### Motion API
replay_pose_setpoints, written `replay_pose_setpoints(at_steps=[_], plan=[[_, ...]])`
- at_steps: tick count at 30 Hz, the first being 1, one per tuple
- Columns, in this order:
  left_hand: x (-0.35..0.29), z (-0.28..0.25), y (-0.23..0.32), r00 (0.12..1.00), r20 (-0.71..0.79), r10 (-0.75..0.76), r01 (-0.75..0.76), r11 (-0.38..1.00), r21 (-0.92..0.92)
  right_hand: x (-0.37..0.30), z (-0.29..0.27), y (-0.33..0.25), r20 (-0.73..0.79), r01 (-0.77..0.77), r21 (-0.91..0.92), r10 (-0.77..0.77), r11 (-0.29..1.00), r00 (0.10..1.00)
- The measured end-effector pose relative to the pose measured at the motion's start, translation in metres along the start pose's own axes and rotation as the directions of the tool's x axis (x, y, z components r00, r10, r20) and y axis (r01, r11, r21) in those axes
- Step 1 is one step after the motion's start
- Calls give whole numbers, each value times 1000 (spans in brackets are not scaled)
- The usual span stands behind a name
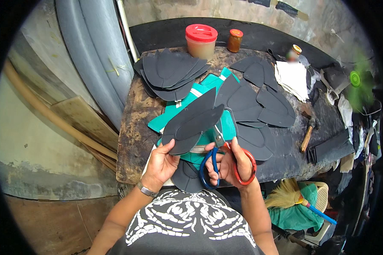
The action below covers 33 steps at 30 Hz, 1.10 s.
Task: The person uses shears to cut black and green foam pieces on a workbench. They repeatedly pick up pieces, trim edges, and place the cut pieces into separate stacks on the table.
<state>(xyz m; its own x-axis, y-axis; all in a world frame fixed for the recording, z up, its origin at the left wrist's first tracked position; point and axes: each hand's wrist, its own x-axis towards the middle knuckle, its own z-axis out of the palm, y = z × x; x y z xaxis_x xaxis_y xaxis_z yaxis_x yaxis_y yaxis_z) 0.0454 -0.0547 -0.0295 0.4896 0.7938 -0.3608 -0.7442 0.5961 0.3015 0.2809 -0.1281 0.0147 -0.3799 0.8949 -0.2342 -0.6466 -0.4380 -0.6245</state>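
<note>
My left hand (159,163) pinches the near end of a dark sole-shaped piece (193,123), fingers clamped on its edge, held just above the desk (134,140) front. My right hand (230,163) is through the scissors (225,163), one red loop, one blue, fingers closed on the handles; blades meet the piece at its right edge. Teal sheets (174,112) lie under it. Dark cutouts crowd middle and right; another stack (170,72) sits far left. Hammer (308,131) near right edge. Bare desk only along the left and front edges.
</note>
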Motion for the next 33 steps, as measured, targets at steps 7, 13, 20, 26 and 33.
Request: replay_pose_setpoints(at_steps=[7,13,20,26,33], plan=[[-10,8,-9,1000,-2,14,-14,994,113,5,-4,-2,19,56,44,-56,997,998],[-15,4,-9,1000,25,17,-18,999,47,9,-8,12,18,145,37,-146,989,989],[-14,1,-11,999,40,5,-7,999,41,7,-14,20,16,193,39,-194,980,981],[-19,9,-9,993,79,85,-88,995,39,10,-20,16,-238,243,214,-190,946,952],[21,33,48,932,198,304,-338,926,165,7,-25,13,-185,352,233,-314,907,931]])
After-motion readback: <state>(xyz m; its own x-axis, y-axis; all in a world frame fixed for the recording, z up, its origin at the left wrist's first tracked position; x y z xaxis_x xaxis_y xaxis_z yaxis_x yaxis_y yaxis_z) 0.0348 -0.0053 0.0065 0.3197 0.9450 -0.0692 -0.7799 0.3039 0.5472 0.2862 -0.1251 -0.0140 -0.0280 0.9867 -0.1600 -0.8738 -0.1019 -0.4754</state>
